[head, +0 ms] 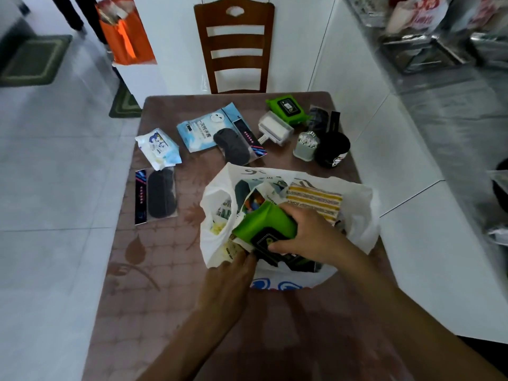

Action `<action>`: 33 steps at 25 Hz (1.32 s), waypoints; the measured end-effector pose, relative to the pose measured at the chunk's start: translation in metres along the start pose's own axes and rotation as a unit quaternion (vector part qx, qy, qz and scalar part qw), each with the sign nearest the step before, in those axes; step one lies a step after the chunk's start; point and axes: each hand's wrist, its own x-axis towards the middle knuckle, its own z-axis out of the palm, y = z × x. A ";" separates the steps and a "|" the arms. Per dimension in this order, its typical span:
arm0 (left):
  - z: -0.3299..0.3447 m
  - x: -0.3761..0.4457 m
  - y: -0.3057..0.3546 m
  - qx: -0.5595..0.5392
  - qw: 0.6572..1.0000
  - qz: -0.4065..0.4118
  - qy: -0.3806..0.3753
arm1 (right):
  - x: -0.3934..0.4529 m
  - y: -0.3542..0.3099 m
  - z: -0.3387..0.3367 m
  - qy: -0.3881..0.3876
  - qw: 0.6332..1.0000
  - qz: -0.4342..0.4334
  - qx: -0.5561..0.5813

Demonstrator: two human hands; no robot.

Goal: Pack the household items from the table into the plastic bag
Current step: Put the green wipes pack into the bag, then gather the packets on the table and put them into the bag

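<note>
I saw the brown table point(170, 270) filling the view, with the wooden chair point(234, 45) at 12 o'clock behind it. The white plastic bag point(360, 215) stood open near the centre. My right hand point(308, 232) gripped a green wipes pack point(264, 224) inside the bag's mouth. My left hand point(233, 273) was closed on the bag's near rim at 6 o'clock. A second green pack point(287, 110) lay at 1 o'clock, and a black eye mask packet point(156, 196) at 9 o'clock.

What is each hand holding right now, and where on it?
The right hand grips the green wipes pack by its near end, inside the plastic bag. The left hand pinches the bag's near rim.
</note>
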 end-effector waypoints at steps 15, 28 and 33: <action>-0.012 -0.005 -0.014 -0.146 0.988 0.026 0.040 | 0.007 -0.017 0.023 -0.012 0.980 0.006 -0.199; 0.055 0.104 -0.240 -0.408 0.797 -0.435 0.096 | 0.102 -0.104 -0.005 0.190 0.981 0.000 0.038; 0.096 0.165 -0.288 -0.391 0.805 -0.445 0.034 | 0.174 -0.094 -0.028 0.118 0.989 0.041 -0.081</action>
